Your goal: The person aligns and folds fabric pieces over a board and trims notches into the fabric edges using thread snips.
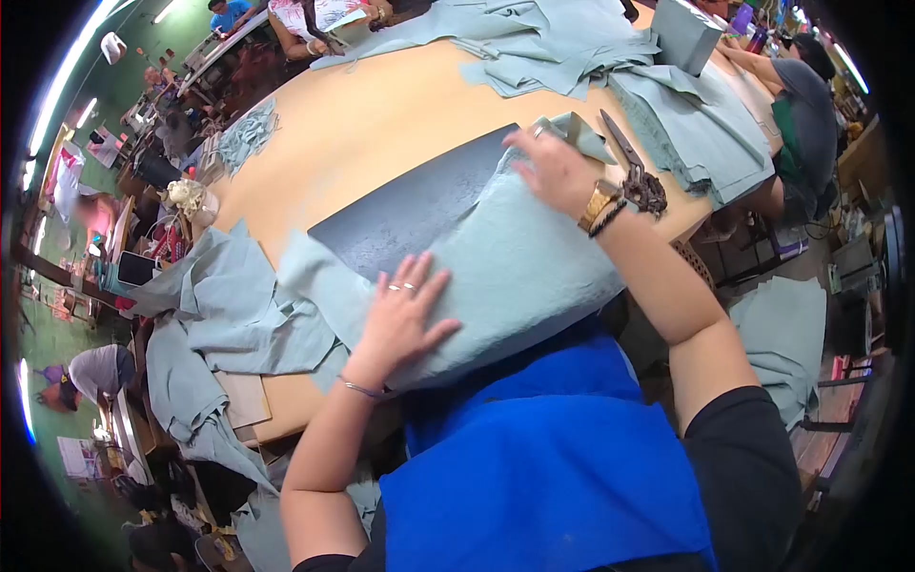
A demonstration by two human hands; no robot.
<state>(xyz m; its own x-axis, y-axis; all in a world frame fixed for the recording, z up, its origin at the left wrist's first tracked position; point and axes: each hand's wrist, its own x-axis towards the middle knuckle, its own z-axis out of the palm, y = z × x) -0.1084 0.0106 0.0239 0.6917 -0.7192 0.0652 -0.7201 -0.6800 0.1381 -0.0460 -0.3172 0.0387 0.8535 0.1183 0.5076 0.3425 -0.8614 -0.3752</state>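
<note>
A pale green cloth (534,248) lies over a dark grey board (410,205) in front of me, covering its near part and hanging past the table's front edge. My left hand (405,315) rests flat on the cloth near its left end, fingers spread, with rings and a thin bracelet. At the cloth's far right corner is my right hand (555,172), wearing a gold watch. Its fingers are slightly bent and apart on the cloth, beside a raised fold (586,138). Right of that hand lies a pair of large scissors (634,167) with wrapped handles.
Loose green cloth pieces lie at the left (253,319) and a larger heap (553,52) at the back. A grey-green block (684,38) stands at the back right beside stacked cloth (691,124). Other people work around the table (334,124).
</note>
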